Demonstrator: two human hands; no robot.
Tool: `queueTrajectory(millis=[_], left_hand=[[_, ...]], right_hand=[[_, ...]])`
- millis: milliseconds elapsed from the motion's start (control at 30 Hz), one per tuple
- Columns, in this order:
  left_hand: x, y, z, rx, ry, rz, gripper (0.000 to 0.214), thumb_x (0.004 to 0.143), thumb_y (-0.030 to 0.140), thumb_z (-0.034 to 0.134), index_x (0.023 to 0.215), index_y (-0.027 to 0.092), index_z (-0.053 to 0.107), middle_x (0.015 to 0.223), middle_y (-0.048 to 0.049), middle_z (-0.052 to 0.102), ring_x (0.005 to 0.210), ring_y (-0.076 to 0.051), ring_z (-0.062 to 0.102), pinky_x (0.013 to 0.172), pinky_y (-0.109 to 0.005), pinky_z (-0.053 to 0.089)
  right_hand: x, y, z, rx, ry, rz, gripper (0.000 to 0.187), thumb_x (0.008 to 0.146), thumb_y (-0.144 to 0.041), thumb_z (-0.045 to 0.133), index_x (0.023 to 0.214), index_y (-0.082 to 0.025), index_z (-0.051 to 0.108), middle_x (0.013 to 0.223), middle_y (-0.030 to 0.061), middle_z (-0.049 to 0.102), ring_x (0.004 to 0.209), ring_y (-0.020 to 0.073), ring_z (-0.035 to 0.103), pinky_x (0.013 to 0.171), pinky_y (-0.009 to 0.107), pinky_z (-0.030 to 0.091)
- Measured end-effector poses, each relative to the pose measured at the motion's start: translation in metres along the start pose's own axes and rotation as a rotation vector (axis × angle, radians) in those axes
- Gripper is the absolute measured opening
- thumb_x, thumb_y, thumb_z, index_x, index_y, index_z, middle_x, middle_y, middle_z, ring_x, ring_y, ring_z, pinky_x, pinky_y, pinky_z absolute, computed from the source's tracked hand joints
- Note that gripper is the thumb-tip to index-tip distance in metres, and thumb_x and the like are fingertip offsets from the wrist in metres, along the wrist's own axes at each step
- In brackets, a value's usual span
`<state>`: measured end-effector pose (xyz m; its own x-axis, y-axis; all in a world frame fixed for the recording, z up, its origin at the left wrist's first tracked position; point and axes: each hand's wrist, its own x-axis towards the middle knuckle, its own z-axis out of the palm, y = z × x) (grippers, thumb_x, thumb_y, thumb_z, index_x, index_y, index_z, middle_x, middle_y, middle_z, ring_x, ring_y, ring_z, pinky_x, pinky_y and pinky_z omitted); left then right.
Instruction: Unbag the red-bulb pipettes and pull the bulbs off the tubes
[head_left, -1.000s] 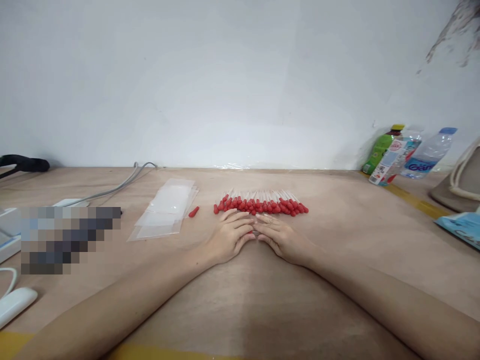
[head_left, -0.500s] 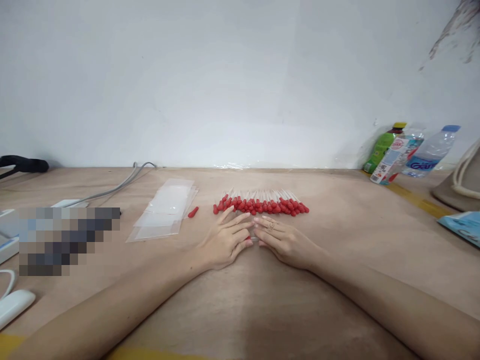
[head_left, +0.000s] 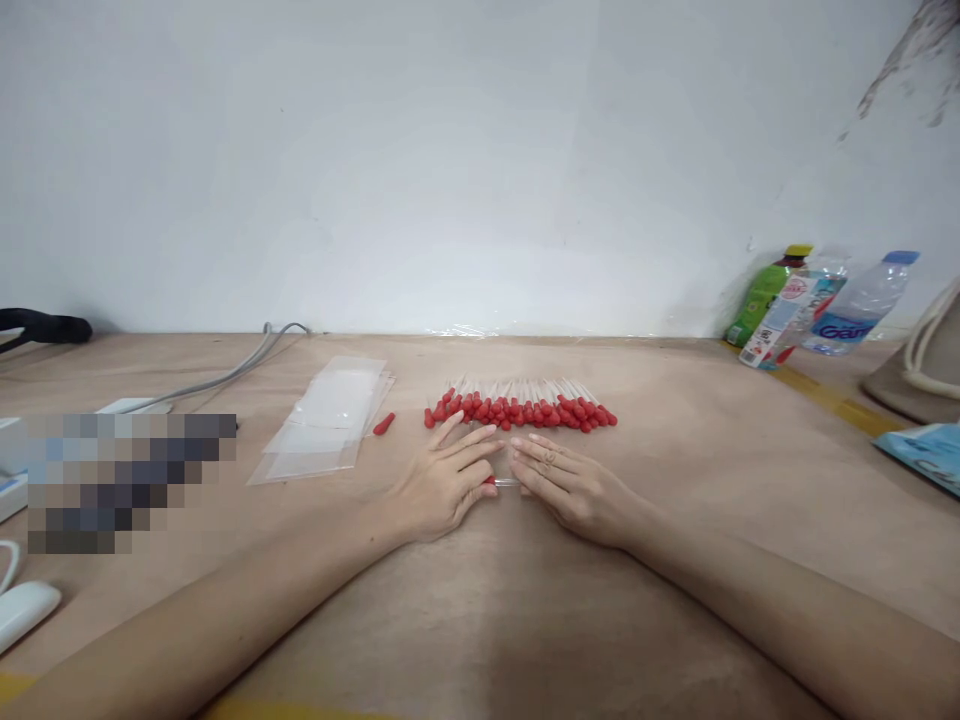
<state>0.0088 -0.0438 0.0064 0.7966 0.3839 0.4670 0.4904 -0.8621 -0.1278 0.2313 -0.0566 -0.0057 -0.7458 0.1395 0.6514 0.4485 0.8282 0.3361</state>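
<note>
My left hand is closed by thumb and fingers around a dropper's red rubber bulb, mostly hidden under the fingers. A short stretch of its clear tube shows between the hands. Resting low over the table, my right hand has its fingertips closed at the tube's other end, which they cover. Just beyond both hands lies a row of droppers, red bulbs toward me and clear tubes pointing to the wall. A single red bulb lies left of the row.
Flat clear plastic bags overlap on the left of the wooden table. A grey cable runs behind them. Bottles, one green and one blue-capped, and a carton stand at the back right.
My hands have moved slightly apart, so more of the clear tube shows between them. The row of droppers stays in place.
</note>
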Motion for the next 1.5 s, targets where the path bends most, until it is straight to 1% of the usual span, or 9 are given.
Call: queueTrajectory(millis=[267,400,500,600,733,867,1233,1367,1500], left_hand=[[-0.006,-0.009,-0.003,-0.008,0.054,-0.088,0.021,0.09,0.021,0.037,0.081,0.016,0.055,0.115,-0.0059,0.059,0.12,-0.021,0.042,0.103,-0.043,0.026],[-0.004,-0.018,-0.009,0.044,0.111,-0.245,0.021,0.089,0.026,0.038,0.083,0.017,0.056,0.097,-0.0063,0.061,0.094,-0.019,0.055,0.082,-0.034,0.042],[-0.002,-0.037,-0.014,0.043,0.186,-0.37,0.022,0.089,0.029,0.039,0.088,0.018,0.058,0.085,-0.0051,0.053,0.076,-0.015,0.052,0.069,-0.028,0.044],[-0.005,-0.073,-0.027,0.062,0.259,-0.532,0.022,0.086,0.023,0.04,0.094,0.016,0.06,0.089,-0.0068,0.048,0.079,-0.016,0.051,0.071,-0.029,0.045],[-0.018,-0.116,-0.044,0.092,0.129,-0.847,0.025,0.081,0.019,0.043,0.096,0.015,0.062,0.085,-0.0068,0.052,0.082,-0.019,0.054,0.077,-0.031,0.044],[-0.029,-0.127,-0.042,0.124,0.016,-0.976,0.025,0.077,0.027,0.049,0.097,0.018,0.062,0.081,-0.0042,0.06,0.077,-0.019,0.057,0.074,-0.03,0.044],[-0.04,-0.123,-0.02,0.207,-0.095,-0.9,0.027,0.078,0.038,0.046,0.086,0.017,0.06,0.081,-0.0064,0.064,0.073,-0.021,0.059,0.067,-0.031,0.043],[-0.038,-0.116,-0.02,0.291,-0.001,-0.837,0.029,0.081,0.041,0.043,0.084,0.019,0.062,0.091,-0.0073,0.06,0.078,-0.022,0.057,0.066,-0.033,0.042],[-0.03,-0.1,-0.016,0.291,0.105,-0.625,0.028,0.08,0.042,0.048,0.077,0.019,0.062,0.087,-0.0067,0.057,0.087,-0.022,0.052,0.077,-0.034,0.041]], right_hand=[[-0.015,0.008,-0.003,0.031,0.014,0.058,0.036,0.086,-0.005,0.036,0.119,-0.008,0.048,0.116,0.0148,0.057,0.122,0.0225,0.04,0.098,0.044,0.041],[-0.022,0.01,0.002,0.004,0.01,0.217,0.034,0.084,-0.011,0.044,0.116,-0.018,0.053,0.084,0.0056,0.065,0.088,0.0183,0.059,0.079,0.038,0.049],[-0.019,0.006,0.008,-0.012,-0.039,0.29,0.03,0.084,-0.016,0.046,0.112,-0.018,0.056,0.066,0.0028,0.057,0.066,0.0158,0.052,0.063,0.032,0.045],[-0.015,0.001,0.014,0.068,-0.045,0.39,0.036,0.086,-0.017,0.041,0.121,-0.015,0.049,0.074,0.0056,0.057,0.069,0.0158,0.049,0.063,0.03,0.042],[-0.006,-0.003,0.022,0.191,-0.044,0.523,0.037,0.085,-0.014,0.039,0.12,-0.019,0.047,0.089,0.0061,0.061,0.078,0.0161,0.052,0.071,0.03,0.04],[0.012,-0.003,0.031,0.164,-0.058,0.558,0.025,0.081,-0.013,0.042,0.099,-0.017,0.059,0.078,0.0044,0.062,0.073,0.0159,0.053,0.068,0.029,0.036],[0.037,-0.006,0.048,0.119,-0.099,0.557,0.016,0.08,-0.018,0.045,0.076,-0.015,0.06,0.067,0.0044,0.058,0.068,0.0151,0.052,0.067,0.028,0.035],[0.041,-0.009,0.043,0.188,-0.123,0.57,0.02,0.08,-0.032,0.05,0.085,-0.016,0.061,0.076,0.0053,0.06,0.074,0.0164,0.053,0.07,0.03,0.035],[0.044,-0.013,0.041,0.237,-0.158,0.613,0.039,0.074,-0.048,0.055,0.097,-0.016,0.061,0.085,0.0069,0.061,0.08,0.0184,0.054,0.075,0.033,0.036]])
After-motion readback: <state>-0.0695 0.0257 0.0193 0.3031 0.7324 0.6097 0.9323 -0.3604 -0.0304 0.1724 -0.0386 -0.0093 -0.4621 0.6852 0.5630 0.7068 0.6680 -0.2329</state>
